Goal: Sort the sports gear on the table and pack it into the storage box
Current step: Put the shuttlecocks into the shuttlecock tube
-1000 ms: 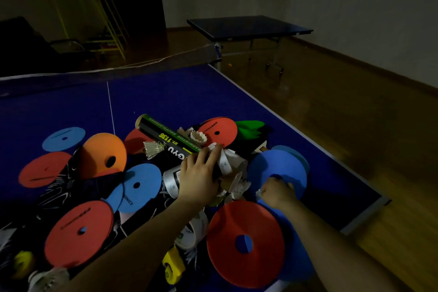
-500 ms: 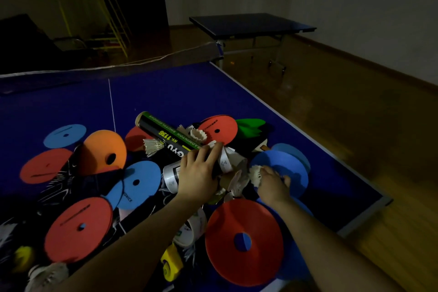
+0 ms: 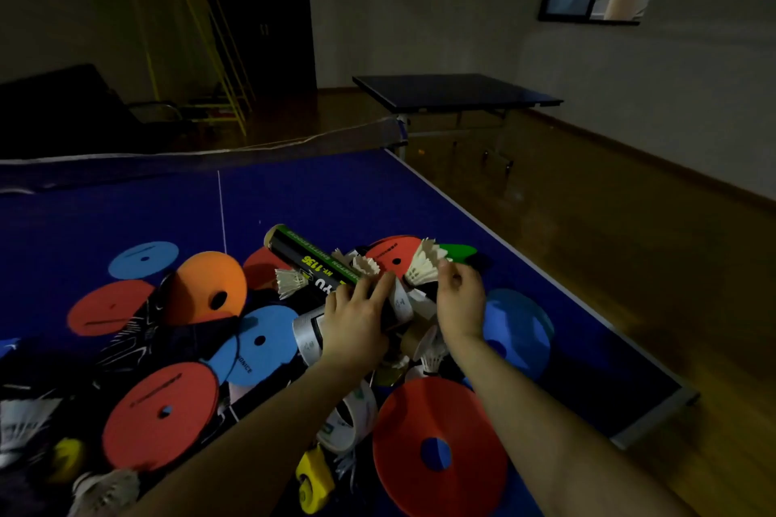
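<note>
Your right hand (image 3: 460,298) pinches a white shuttlecock (image 3: 424,267) at its cork end, thumb and fingertips closed on it, feather skirt pointing up and left, lifted clear of the pile. Your left hand (image 3: 357,321) lies palm-down, fingers curled over the near end of the black shuttlecock tube (image 3: 308,260), which rests tilted across the heap, its far end pointing away from you. Whether the near end is open is hidden under your fingers.

Handling, as judgement: the shuttlecock is very light and its feathers are brittle; keep hold of the cork base, not the skirt, and do not squeeze. The tube looks like thin card, stiff along its length but easy to crush; grip it round the middle, lightly.

Around the hands: more loose shuttlecocks (image 3: 289,283) lie beside the tube and below your right wrist. Flat marker discs ring the pile: an orange one (image 3: 208,285) leaning up at left, blue ones (image 3: 260,342) near the left forearm, red ones (image 3: 436,449) closest to you, a green piece (image 3: 460,253) just beyond the held shuttlecock. These look thin and flexible; they should stack and lift by the edge.

All of it sits on the blue surface (image 3: 344,197), near its right edge. No storage box is in view, so nothing can be judged packed.
</note>
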{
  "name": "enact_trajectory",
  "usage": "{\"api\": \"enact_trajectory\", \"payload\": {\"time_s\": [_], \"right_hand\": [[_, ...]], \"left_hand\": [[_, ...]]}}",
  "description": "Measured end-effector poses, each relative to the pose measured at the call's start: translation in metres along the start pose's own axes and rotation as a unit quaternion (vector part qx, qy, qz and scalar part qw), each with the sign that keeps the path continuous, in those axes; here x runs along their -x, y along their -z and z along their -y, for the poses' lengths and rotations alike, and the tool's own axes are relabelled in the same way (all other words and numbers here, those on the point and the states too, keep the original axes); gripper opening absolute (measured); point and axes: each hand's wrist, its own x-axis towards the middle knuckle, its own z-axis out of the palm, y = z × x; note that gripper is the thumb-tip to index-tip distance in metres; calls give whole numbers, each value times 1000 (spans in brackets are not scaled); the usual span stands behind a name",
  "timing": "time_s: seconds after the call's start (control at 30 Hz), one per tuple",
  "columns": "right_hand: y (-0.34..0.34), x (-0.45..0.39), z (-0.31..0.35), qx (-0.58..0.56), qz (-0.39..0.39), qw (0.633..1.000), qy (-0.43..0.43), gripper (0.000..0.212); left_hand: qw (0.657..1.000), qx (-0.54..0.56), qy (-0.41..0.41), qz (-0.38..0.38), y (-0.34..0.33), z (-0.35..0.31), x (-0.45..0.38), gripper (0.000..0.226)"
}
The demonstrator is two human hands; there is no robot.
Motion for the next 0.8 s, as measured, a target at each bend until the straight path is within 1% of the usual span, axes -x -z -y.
{"api": "enact_trajectory", "payload": {"time_s": [0.07,0.17,0.23,0.3,0.4,0.47,0.53,0.6,0.67,0.73,0.8], "right_hand": [[-9,6,11,-57,8,998,-24,20],[-19,11,15,-83,18,995,-47,25],[-25,12,13,-89,61,991,-75,28],[-30,15,14,-79,127,985,-82,26],[-33,22,18,-31,210,975,-65,37],[-30,25,20,3,241,969,-59,36],[-27,26,20,20,256,963,-79,37],[-24,25,18,1,267,959,-96,36],[-22,23,13,-30,261,962,-78,32],[-21,17,3,-22,209,976,-61,27],[-15,11,-10,35,134,989,-60,28]], "left_hand": [[1000,-7,30,3,8,3,1,84],[998,-4,57,-6,15,12,2,85],[998,-3,63,-11,16,17,4,85],[998,10,65,-23,15,20,5,84],[995,47,82,-36,16,21,4,84],[994,49,83,-42,15,21,3,84],[994,55,81,-45,15,21,2,83],[994,67,82,-39,13,20,1,83],[994,68,83,-30,11,17,3,82],[995,55,75,-20,9,16,5,81],[997,42,68,-7,7,16,5,82]]}}
